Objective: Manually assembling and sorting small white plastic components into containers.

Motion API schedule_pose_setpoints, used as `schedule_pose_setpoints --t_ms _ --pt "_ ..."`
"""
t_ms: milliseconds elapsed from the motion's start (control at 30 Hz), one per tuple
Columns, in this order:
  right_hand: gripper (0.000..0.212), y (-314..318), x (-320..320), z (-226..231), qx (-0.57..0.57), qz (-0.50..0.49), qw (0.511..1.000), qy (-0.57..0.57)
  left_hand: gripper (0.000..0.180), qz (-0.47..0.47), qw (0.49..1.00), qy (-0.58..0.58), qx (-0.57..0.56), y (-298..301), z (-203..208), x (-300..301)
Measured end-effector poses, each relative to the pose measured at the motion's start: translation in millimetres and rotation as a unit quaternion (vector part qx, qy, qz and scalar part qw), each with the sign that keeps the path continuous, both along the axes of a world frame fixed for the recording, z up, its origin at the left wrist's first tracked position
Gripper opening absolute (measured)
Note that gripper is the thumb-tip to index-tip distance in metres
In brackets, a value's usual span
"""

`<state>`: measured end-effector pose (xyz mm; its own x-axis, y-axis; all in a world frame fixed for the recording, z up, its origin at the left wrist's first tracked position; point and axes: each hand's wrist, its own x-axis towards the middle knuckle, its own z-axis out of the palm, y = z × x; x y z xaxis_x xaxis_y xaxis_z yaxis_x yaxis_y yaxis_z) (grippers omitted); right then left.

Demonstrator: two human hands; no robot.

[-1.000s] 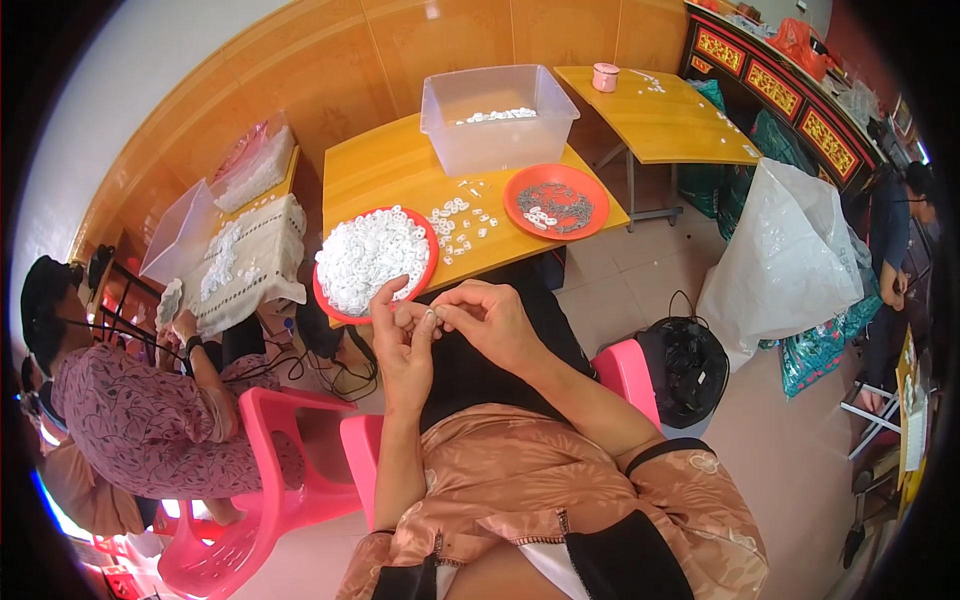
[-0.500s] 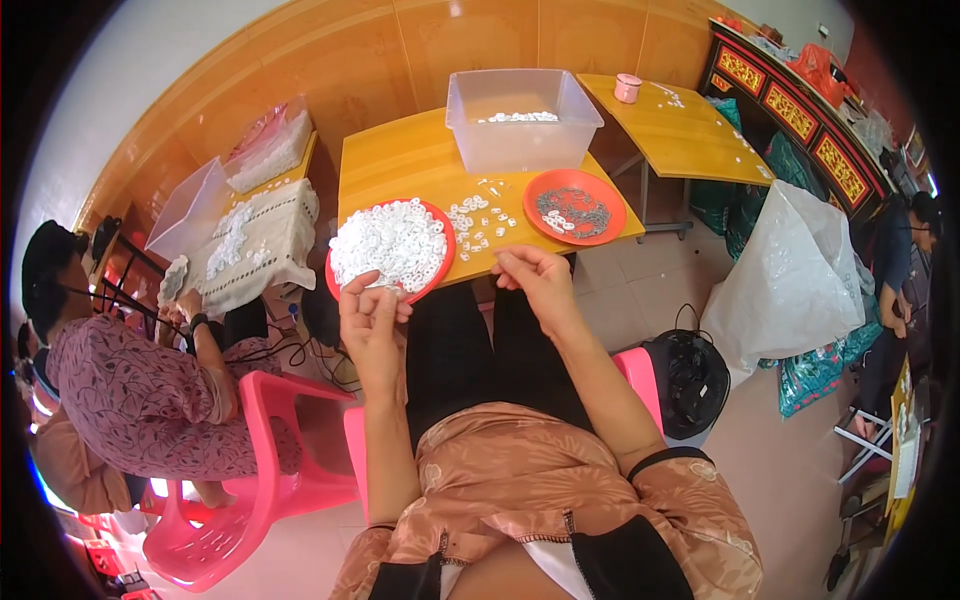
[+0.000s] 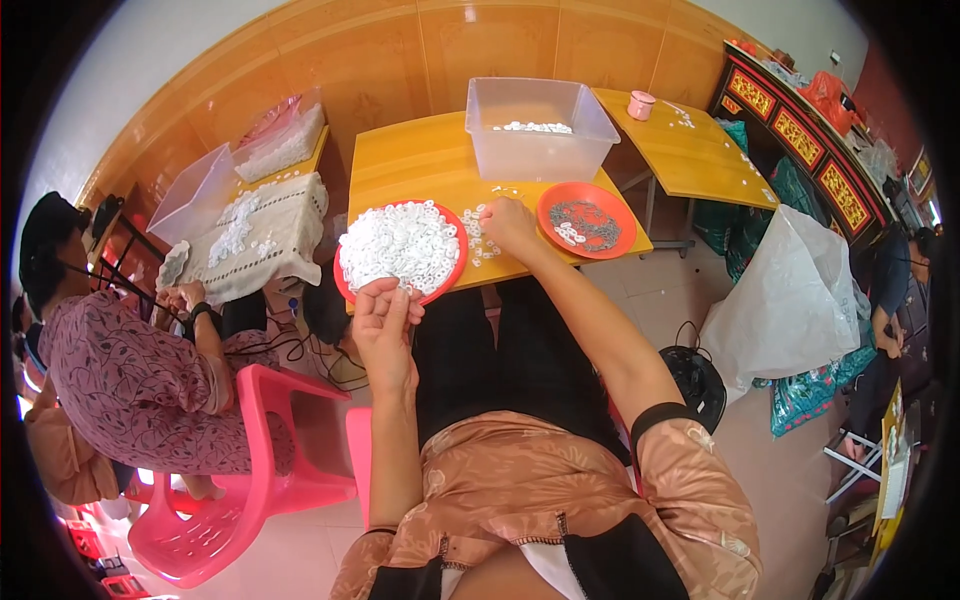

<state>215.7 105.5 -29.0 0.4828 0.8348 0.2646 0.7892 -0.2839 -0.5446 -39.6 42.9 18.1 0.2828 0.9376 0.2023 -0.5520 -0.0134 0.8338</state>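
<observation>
Right hand [image 3: 508, 226] curled, contents impossible to tell, I had reached forward over the counter [image 3: 405, 155] to the scattered white pieces [image 3: 486, 248], putting them within grasp.

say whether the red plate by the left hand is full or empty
Full: white pieces are heaped across the red plate, with little but its rim showing.

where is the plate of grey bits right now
In the head view, the plate of grey bits is at the right end of the middle table, right of the right hand, before the clear bin.
</observation>
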Motion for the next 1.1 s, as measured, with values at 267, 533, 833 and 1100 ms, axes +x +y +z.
schedule_pose_setpoints --t_ms 267,533,833,1100 --pt "0.019 18.0 -9.6 -2.2 -0.102 -0.064 0.991 -0.066 0.013 -0.003 1.000 -0.003 0.002 2.1 -3.6 2.2" --pt "0.018 28.6 -10.9 -6.0 -0.110 -0.077 0.990 -0.050 0.012 0.007 1.000 -0.002 -0.003 3.9 -9.1 4.6" --pt "0.020 22.1 4.1 -26.9 0.051 0.022 0.998 -0.020 0.012 -0.019 1.000 0.003 -0.013 0.2 -11.8 8.5" --pt "0.019 -104.4 -70.8 59.6 0.144 0.228 0.907 0.322 0.036 -0.017 0.999 0.032 0.031 -16.0 2.3 10.6"
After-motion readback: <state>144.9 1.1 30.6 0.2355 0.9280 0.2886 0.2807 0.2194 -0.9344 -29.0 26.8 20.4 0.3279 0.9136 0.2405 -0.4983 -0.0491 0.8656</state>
